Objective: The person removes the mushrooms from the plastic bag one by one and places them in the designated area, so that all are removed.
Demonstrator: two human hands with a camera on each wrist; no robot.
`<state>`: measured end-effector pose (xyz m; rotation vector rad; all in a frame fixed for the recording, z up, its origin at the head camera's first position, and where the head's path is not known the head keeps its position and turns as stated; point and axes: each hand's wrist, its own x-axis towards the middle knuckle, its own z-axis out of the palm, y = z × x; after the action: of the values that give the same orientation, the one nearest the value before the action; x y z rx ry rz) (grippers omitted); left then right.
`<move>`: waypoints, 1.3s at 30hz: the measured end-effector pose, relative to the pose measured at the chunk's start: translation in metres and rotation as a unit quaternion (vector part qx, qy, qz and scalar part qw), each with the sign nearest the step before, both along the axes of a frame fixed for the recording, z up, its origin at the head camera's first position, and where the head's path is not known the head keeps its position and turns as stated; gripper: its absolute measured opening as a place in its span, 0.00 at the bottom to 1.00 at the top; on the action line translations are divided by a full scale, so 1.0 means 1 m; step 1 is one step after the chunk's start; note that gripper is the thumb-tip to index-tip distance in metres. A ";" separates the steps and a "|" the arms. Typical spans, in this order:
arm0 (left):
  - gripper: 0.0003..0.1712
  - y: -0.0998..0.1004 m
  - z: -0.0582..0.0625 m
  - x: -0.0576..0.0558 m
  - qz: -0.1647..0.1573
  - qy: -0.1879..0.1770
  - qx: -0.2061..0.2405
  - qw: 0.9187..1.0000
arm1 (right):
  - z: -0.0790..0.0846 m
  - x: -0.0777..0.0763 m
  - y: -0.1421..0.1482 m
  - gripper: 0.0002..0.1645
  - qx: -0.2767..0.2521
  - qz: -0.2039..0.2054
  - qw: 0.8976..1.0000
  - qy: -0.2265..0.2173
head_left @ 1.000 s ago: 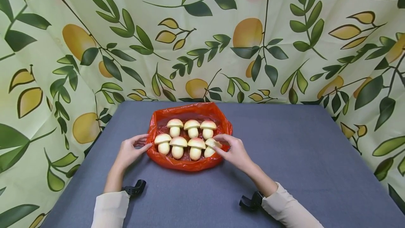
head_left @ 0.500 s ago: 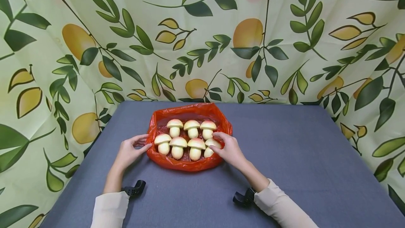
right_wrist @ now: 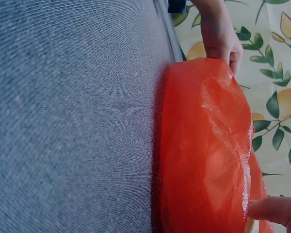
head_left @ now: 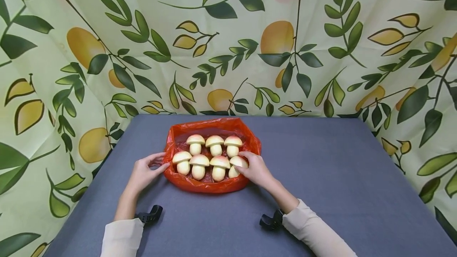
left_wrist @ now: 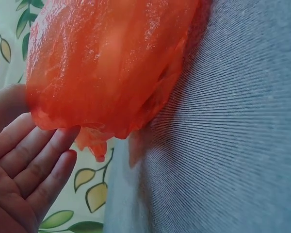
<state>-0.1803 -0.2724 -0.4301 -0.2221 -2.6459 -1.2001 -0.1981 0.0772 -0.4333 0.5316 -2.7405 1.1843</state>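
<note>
A red plastic bag (head_left: 214, 186) sits wide open on the table, its edge turned down into a low rim. Inside are two rows of cream mushrooms with pinkish caps, one being the mushroom (head_left: 219, 162) near the front middle. My left hand (head_left: 145, 173) touches the bag's left side, thumb at the rim; in the left wrist view its fingers (left_wrist: 53, 165) reach out straight along the bag. With thumb and forefinger, my right hand (head_left: 258, 170) pinches the cap of the front row's rightmost mushroom (head_left: 234, 171). In the right wrist view the bag wall hides most of the mushrooms.
A blue-grey cloth covers the table (head_left: 321, 162). Behind and at the sides hangs a cream curtain (head_left: 228, 31) printed with leaves and fruit. A black wrist camera (head_left: 151, 214) sits on the left wrist, another wrist camera (head_left: 272, 220) on the right.
My right hand has shifted slightly left and its fingers have closed in around the rightmost front mushroom. The left hand stays at the bag's side. The head view has moved slightly.
</note>
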 end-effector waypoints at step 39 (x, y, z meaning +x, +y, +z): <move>0.23 -0.007 0.000 0.003 -0.013 -0.026 -0.025 0.999 | 0.016 0.000 0.023 0.27 -0.027 0.061 0.995 0.077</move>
<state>-0.1770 -0.2798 -0.4303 -0.2384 -2.7273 -1.1649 -0.1984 0.1007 -0.4174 0.7605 -2.5715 1.1870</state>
